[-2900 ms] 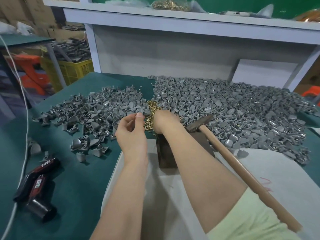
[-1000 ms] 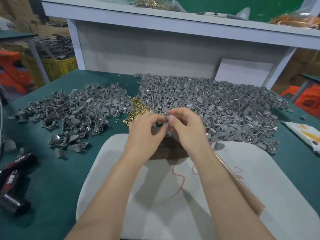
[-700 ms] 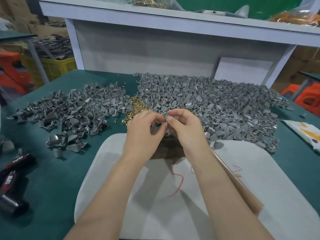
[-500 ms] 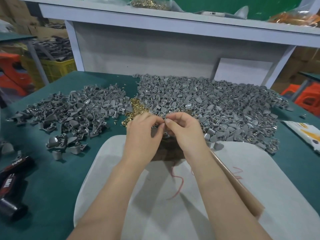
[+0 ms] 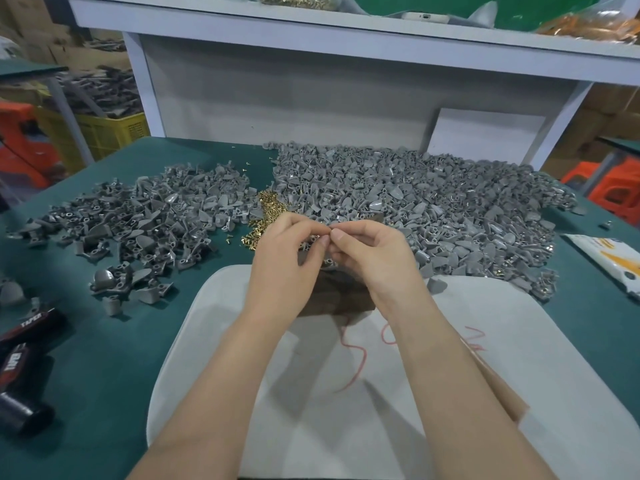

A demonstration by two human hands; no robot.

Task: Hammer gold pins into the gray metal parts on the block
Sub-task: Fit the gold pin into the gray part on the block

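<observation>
While fingertips touch above dark block | left grip clamps dull gray part | right grip: cannot tell

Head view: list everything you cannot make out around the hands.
All head view.
Whatever the left hand and right hand pinch: hidden by fingertips, too small.
Block top: covered by both hands.
Hammer: only its handle shows beside the right forearm.
Black tool: cut by left edge.

Gray parts, gold pins, teal table, red-scribbled white board.
</observation>
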